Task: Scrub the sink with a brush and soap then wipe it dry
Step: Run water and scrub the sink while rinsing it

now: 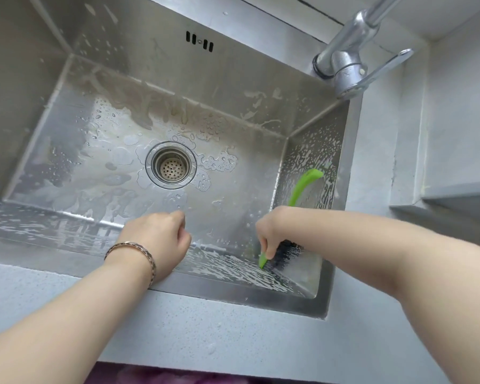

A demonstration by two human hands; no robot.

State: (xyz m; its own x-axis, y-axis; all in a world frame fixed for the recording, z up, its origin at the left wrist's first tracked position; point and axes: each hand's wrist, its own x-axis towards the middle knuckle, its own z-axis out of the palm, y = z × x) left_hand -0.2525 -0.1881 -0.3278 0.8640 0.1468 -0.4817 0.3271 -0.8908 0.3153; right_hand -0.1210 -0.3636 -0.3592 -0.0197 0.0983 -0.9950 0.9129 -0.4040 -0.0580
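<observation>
My right hand [269,231] grips the brush [287,254], with the bristles against the soapy near wall of the sink [150,65] at its right corner. My left hand [158,239] is curled in a fist over the near rim. It appears to hold nothing, but the palm is hidden.

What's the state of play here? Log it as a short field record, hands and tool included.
sink: steel, wet, soap suds on front and right walls
brush: green handle up, black bristles against front wall near right corner
right hand: grips brush
left hand: fingers curled, holds nothing, wrist at front rim
drain: strainer in place
faucet: at back right, no stream visible
stage: scrubbing, not yet wiped
</observation>
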